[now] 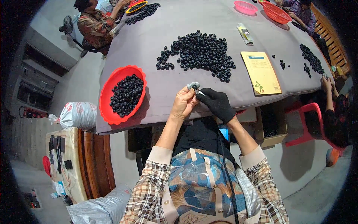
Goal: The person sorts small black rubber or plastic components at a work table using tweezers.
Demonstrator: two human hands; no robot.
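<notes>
My left hand (184, 102) is bare, with a greyish cover over a fingertip, and pinches a small round black piece (194, 86) just above the table's near edge. My right hand (217, 104), in a black glove, comes in close beside it with the fingers drawn together. Something small and pale shows at its fingertips, too small to make out. Beyond both hands lies a spread pile of small round black pieces (203, 52), several with a ring-like lighter top. To the left, a red scalloped bowl (105, 91) contains more black pieces (127, 95).
A yellow booklet (261, 72) and a green-and-white packet (245, 34) lie right of the pile. Further right are more black pieces (311, 59). Pink (246, 7) and red baskets (276, 13) stand at the back. Other people sit around the grey-covered table (156, 108).
</notes>
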